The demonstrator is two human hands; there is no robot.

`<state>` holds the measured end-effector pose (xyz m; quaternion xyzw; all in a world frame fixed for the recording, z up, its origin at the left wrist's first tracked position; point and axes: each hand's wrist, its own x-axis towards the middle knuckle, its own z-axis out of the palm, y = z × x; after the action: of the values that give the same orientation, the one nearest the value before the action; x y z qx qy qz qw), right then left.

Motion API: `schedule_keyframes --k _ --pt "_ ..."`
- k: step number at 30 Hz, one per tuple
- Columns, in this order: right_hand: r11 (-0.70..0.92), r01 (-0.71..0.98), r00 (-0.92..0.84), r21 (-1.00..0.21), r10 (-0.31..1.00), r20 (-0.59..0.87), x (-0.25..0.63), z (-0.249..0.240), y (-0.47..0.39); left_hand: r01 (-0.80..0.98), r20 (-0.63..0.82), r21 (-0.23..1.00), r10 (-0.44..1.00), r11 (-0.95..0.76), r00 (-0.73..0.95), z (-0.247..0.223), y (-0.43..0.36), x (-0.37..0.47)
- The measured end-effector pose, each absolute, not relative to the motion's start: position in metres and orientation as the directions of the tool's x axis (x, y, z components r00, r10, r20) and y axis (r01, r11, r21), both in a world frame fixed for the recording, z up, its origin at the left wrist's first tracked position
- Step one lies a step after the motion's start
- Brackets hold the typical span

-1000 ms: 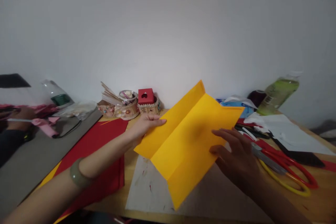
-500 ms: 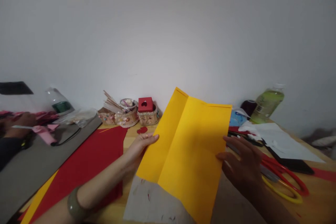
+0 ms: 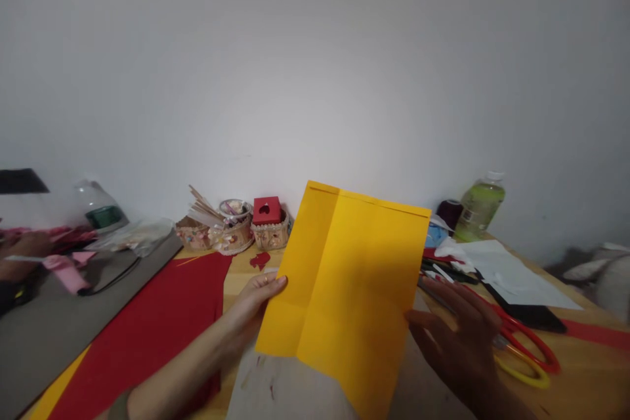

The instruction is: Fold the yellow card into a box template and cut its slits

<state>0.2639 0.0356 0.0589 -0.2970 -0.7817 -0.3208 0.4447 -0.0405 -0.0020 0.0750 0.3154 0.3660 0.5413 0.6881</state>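
Left hand pinches creased yellow sheet; right hand at edge, grip unclear.

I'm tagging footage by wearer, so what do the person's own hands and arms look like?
The left hand wears a thin, gold-looking ring; a grey-green bangle, partly cut off by the frame, circles that arm. The right hand is shadowed and shows no jewellery. Both are ungloved, with no sleeve in view.

The 2 forearms angle inward, left hand pinching, right hand loosely spread.
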Motion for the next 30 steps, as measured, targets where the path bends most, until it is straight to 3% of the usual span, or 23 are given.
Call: schedule_keyframes --k 4,8,12,15,19,22,26,30 --pt "0.667 0.729 -0.362 0.156 0.182 0.914 0.26 0.067 0.033 -0.531 -0.13 0.823 0.977 0.202 0.17 0.08 -0.003 -0.04" --pt "0.757 0.636 -0.173 -0.146 0.324 0.93 0.246 0.076 0.026 -0.558 -0.108 0.809 0.979 0.187 0.171 0.083 -0.002 -0.036" --pt "0.773 0.342 -0.056 -0.534 0.584 0.81 0.222 0.062 0.032 -0.594 -0.096 0.789 0.986 0.159 0.136 0.081 -0.006 -0.023" --pt "0.786 0.132 -0.146 -0.604 0.618 0.772 0.199 0.047 0.039 -0.602 -0.105 0.784 0.988 0.152 0.113 0.08 -0.012 -0.009" --pt "0.559 -0.187 -0.143 -0.808 0.798 0.586 0.181 0.058 0.031 -0.627 -0.102 0.773 0.994 0.094 0.024 0.079 -0.023 0.007" --pt "0.321 -0.258 -0.233 -0.911 0.895 0.381 0.18 0.081 0.021 -0.637 -0.109 0.764 0.994 0.1 0.025 0.079 -0.028 0.014" --pt "0.088 -0.335 -0.269 -0.938 0.945 0.185 0.175 0.09 0.018 -0.63 0.033 0.776 0.994 0.04 0.103 0.073 -0.028 0.02" --pt "-0.043 -0.369 -0.196 -0.928 0.98 0.032 0.164 0.082 0.017 -0.567 0.12 0.823 0.987 -0.037 0.11 0.065 -0.023 0.022"
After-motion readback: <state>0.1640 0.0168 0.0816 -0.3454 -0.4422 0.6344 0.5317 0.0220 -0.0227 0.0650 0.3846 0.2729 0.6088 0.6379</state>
